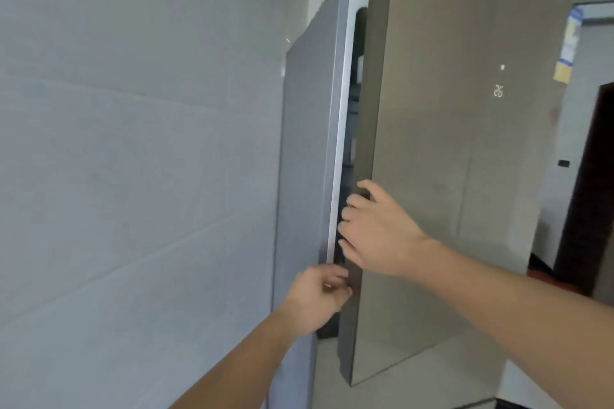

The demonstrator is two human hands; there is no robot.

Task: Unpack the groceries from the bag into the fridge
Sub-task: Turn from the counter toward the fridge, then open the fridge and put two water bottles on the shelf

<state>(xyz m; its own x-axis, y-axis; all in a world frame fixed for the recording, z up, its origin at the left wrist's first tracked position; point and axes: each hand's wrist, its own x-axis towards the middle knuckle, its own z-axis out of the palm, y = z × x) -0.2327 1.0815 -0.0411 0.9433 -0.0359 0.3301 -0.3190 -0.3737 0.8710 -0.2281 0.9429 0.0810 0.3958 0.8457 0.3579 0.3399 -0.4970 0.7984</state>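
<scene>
Closest to the camera, the left hand (315, 295) has its fingers curled in at the near edge of the tall bronze-grey glossy fridge door (448, 176), though I can't tell if it's actually gripping the edge or just touching it. Just above, the right hand (375, 226) has its fingers hooked around that same edge, holding the door slightly ajar. Through the narrow gap you only get a dim sliver of the grey fridge (309, 159) interior, with a pale tiled wall (133, 143) to the left and a lit "26" display (497, 91) on the door front.
</scene>
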